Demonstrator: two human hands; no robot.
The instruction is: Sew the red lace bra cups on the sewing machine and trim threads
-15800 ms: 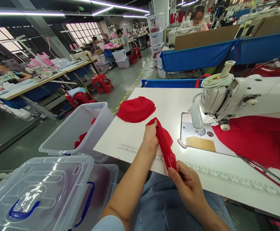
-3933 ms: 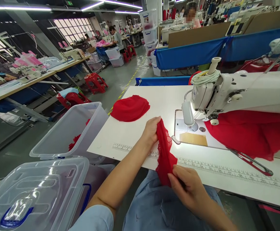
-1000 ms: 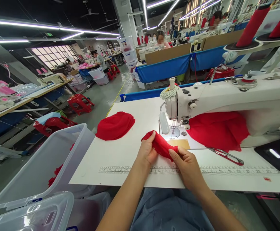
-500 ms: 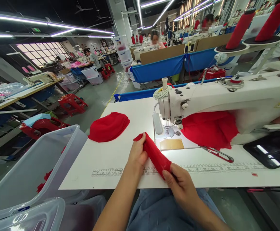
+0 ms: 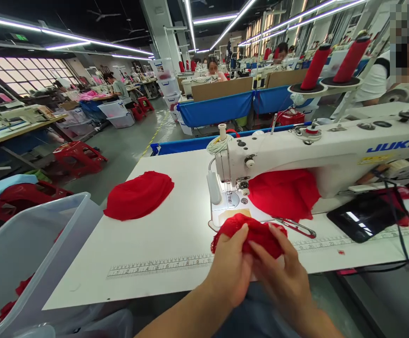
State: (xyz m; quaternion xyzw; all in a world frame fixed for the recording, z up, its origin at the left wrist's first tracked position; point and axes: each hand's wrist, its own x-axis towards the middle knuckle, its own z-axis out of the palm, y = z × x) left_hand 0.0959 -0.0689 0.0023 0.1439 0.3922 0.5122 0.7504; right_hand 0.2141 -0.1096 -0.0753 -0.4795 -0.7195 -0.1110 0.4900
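A piece of red fabric (image 5: 252, 231) is bunched between my two hands, just in front of the sewing machine (image 5: 317, 145). My left hand (image 5: 231, 265) pinches its near side with the thumb on top. My right hand (image 5: 282, 267) grips the right part, fingers bent over the cloth; some fingertips are hidden. Behind the cloth lies the metal needle plate (image 5: 231, 199) under the machine head. More red fabric (image 5: 284, 195) rests beneath the machine arm. A pair of thread snips (image 5: 298, 227) lies at its front edge.
A stack of red cut pieces (image 5: 139, 195) lies on the left of the white table (image 5: 176, 225). A printed ruler (image 5: 155, 267) runs along the front. A black phone-like slab (image 5: 361, 217) lies at right. A plastic bin (image 5: 60, 244) stands left, and a person (image 5: 376, 84) is behind the machine.
The red fabric went from a stretched, folded strip to a gathered bunch. My hands came closer together and moved right. The view turned to the right, and a person came into view there.
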